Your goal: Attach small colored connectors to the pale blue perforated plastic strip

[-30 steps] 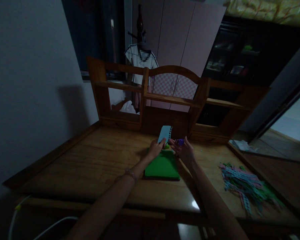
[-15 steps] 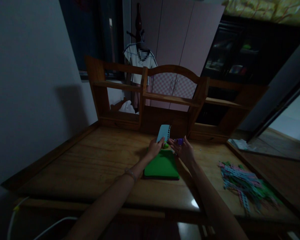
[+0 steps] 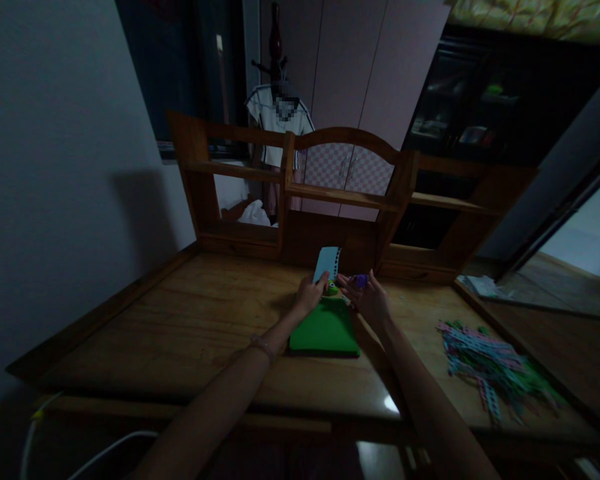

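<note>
While the left hand (image 3: pixel 309 295) pinched one pale blue card (image 3: pixel 327 263), the right hand (image 3: pixel 370 300) gripped one purple piece (image 3: pixel 361 281) over one green board (image 3: pixel 324 328).

**Wooden desk with a green pad and a heap of strips**

A wooden desk (image 3: pixel 180 333) with a glossy top fills the lower half of the view, its grain running left to right and a raised wooden lip along its left edge. At the back stands a wooden hutch (image 3: pixel 300 193) with open shelves and an arched middle panel. 1 green pad (image 3: pixel 324 331) lies flat near the middle of the top, well in from the front edge. Far to its right, near the right edge, lies a loose heap of perforated strips (image 3: pixel 490 367) in pink, pale blue and green. Beyond the heap, at the back right corner, some pale papers (image 3: pixel 477 285) lie flat.
</note>
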A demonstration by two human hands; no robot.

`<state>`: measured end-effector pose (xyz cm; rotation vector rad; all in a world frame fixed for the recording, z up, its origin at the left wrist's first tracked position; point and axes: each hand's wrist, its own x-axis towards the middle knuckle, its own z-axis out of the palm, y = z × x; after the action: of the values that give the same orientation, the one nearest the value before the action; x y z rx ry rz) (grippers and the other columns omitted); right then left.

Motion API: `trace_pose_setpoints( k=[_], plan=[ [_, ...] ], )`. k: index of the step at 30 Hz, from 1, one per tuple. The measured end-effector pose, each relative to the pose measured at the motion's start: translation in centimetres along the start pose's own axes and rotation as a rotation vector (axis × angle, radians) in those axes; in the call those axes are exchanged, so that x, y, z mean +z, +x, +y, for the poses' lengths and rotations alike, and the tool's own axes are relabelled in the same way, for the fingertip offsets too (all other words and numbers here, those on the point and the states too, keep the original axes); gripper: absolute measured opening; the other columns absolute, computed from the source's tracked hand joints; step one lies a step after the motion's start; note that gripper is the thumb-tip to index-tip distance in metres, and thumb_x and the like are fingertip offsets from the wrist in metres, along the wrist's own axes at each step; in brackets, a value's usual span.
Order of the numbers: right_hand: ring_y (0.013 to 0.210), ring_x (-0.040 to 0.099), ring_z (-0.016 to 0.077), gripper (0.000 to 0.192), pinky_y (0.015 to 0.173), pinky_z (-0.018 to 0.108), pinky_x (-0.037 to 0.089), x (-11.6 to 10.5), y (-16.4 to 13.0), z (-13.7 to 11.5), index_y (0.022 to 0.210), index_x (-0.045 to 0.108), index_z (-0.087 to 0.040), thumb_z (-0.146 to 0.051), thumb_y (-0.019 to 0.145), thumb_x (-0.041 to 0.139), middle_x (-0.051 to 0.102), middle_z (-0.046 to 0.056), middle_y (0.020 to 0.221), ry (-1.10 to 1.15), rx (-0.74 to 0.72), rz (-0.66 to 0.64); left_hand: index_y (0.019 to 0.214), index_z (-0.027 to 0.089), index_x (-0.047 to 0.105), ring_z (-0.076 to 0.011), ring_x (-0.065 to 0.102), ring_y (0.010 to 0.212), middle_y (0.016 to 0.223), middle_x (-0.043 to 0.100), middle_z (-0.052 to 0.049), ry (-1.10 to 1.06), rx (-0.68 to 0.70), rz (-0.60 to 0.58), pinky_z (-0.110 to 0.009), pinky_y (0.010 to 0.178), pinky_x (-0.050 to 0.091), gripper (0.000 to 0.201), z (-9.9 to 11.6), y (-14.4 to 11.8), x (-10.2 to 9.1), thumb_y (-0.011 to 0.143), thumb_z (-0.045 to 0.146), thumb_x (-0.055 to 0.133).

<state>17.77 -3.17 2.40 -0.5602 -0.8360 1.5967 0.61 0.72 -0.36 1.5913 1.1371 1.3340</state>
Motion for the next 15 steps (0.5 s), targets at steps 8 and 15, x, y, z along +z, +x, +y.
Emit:
trace_pose_setpoints(
  k=[8, 15],
  plan=[
    [0.112, 0.053, 0.0247, 0.03, 0.081, 0.04, 0.052, 0.21, -0.25, -0.06, 0.077, 0.057, -0.02, -0.048, 0.084, 0.047, 0.066, 0.008, 0.101, -0.009, 0.008, -0.014, 0.057, 0.016, 0.055, -0.0122, 0.051, 0.054, 0.05, 0.052, 0.0, -0.002, 0.009, 0.014, -0.022, 0.055, 0.036, 0.049, 0.16, -0.07, -0.1, 0.078, 0.058, 0.04],
    [0.112, 0.053, 0.0255, 0.03, 0.082, 0.042, 0.05, -0.04, -0.09, 0.23, 0.076, 0.057, -0.021, -0.049, 0.083, 0.048, 0.068, 0.006, 0.096, -0.044, 0.0, -0.007, 0.061, 0.016, 0.056, -0.0111, 0.05, 0.052, 0.053, 0.054, 0.0, -0.014, 0.005, 0.001, -0.022, 0.053, 0.035, 0.049, -0.49, 0.11, 0.12, 0.078, 0.059, 0.039]
  ],
)
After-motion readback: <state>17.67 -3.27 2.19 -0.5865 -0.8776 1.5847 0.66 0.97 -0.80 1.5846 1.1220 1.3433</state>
